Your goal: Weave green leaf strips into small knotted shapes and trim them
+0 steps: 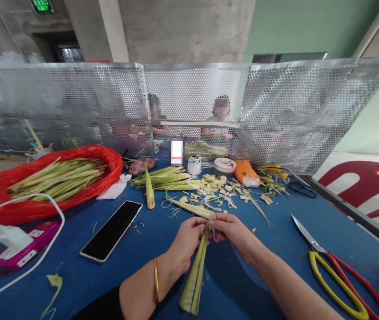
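Observation:
My left hand [190,238] pinches the narrow upper end of a folded, yellow-green plant leaf [194,280]. The leaf's wide end points down toward me, with a dark slit along its middle. At the same narrow end, my right hand [231,233] has its fingertips closed on the leaf; a bit of white thread seems to show beside them. Just beyond my hands lies a pale leaf strip [192,208]. Cut scraps [214,184] and loose white string [211,202] are scattered behind it.
A red bag [109,164] of leaf strips, a phone [112,231] and a purple power strip [26,246] lie left. Scissors [319,249] rest right. Toward the back are a leaf bundle [163,178], a thread spool [194,165], tape [224,165] and a perforated metal screen [192,84].

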A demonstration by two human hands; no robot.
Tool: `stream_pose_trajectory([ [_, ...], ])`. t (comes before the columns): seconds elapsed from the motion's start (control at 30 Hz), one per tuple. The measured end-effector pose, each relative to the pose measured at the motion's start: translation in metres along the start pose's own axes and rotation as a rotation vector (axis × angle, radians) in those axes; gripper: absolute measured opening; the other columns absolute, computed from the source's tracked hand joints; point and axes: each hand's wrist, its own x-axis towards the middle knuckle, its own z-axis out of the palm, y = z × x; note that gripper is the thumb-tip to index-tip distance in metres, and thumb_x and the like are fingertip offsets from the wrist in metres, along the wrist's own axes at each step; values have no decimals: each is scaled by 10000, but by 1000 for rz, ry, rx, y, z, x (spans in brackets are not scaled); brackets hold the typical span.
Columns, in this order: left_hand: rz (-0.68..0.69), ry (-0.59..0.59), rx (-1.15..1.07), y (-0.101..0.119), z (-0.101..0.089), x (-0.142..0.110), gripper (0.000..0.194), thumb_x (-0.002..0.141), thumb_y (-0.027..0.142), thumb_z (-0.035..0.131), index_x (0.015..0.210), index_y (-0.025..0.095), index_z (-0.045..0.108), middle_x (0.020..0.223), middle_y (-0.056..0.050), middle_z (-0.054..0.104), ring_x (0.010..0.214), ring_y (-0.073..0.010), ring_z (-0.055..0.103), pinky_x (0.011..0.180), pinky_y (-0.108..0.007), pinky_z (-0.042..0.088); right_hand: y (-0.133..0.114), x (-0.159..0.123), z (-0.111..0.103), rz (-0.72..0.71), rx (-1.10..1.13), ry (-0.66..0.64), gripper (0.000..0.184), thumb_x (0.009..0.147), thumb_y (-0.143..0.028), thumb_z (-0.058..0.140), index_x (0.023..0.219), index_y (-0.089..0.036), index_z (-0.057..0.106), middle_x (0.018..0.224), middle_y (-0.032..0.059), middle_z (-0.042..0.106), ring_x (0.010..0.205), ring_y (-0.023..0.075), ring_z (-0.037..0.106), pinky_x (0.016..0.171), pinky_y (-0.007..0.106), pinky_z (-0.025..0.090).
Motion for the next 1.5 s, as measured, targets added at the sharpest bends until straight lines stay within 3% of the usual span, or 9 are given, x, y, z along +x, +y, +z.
stream_pose_trajectory([
  [0.1, 177, -9, 264, -3, -4, 3, 178, 777, 104, 573, 919, 142, 675, 857, -74, 720, 739, -169, 660, 705, -279, 479, 1, 2, -2, -1, -15, -6, 164, 632, -321, 648, 606, -174, 584, 447, -52, 492, 452, 83, 440, 504, 225, 345],
  [0.23, 506, 108, 682, -1, -11, 7, 226, 732, 141, 612, 916, 189, 735, 941, -49, 728, 873, -198, 641, 805, -302, 448, 0, 3, -4, -7, -8, -18, 163, 632, -321, 651, 616, -171, 589, 443, -60, 467, 449, 81, 431, 499, 220, 361],
  [0.47, 619, 64, 766, 1, -15, 13, 158, 777, 298, 607, 780, 208, 736, 810, -14, 722, 771, -180, 628, 714, -276, 430, 1, 4, -4, -12, 20, -28, 186, 640, -348, 639, 616, -174, 577, 487, -60, 452, 470, 85, 437, 545, 247, 438],
  [0.63, 565, 133, 862, -1, -21, 21, 146, 770, 304, 592, 745, 198, 689, 741, -8, 698, 704, -174, 605, 653, -271, 400, 4, 9, -7, -43, -40, 51, 140, 662, -312, 562, 730, -196, 601, 488, -93, 379, 455, 86, 420, 564, 252, 458],
  [0.87, 540, 132, 816, 1, -24, 28, 126, 741, 293, 604, 725, 193, 680, 713, -10, 685, 678, -172, 596, 631, -267, 402, 17, 22, -10, -57, -274, 75, 153, 690, -278, 533, 678, -174, 644, 454, -61, 441, 431, 98, 425, 485, 229, 372],
  [1.13, 396, -65, 537, 2, -20, 30, 125, 737, 302, 596, 721, 179, 600, 503, 52, 523, 458, -105, 498, 477, -213, 362, 19, 20, -14, -114, -539, 51, 208, 782, -266, 482, 655, -180, 623, 485, -43, 463, 476, 108, 451, 493, 225, 329],
  [1.27, 366, -151, 495, 2, -20, 30, 149, 757, 321, 560, 722, 177, 544, 620, 17, 625, 431, -77, 497, 433, -192, 331, 12, 13, -17, -201, -751, 68, 71, 710, -177, 596, 722, -208, 658, 568, -35, 517, 548, 125, 443, 529, 245, 276],
  [1.37, 386, -205, 513, 2, -20, 28, 149, 746, 315, 565, 710, 174, 531, 700, -6, 672, 444, -69, 510, 452, -193, 352, 6, 7, -20, -254, -885, 67, 132, 648, -83, 639, 620, -211, 644, 625, -6, 551, 633, 151, 475, 586, 263, 279],
  [1.5, 339, -244, 570, 2, -20, 26, 145, 714, 306, 584, 707, 161, 580, 656, -5, 655, 464, -80, 512, 471, -203, 379, -2, 1, -25, -287, -976, 39, 161, 693, -85, 631, 601, -215, 657, 700, 17, 567, 703, 171, 514, 627, 269, 303],
])
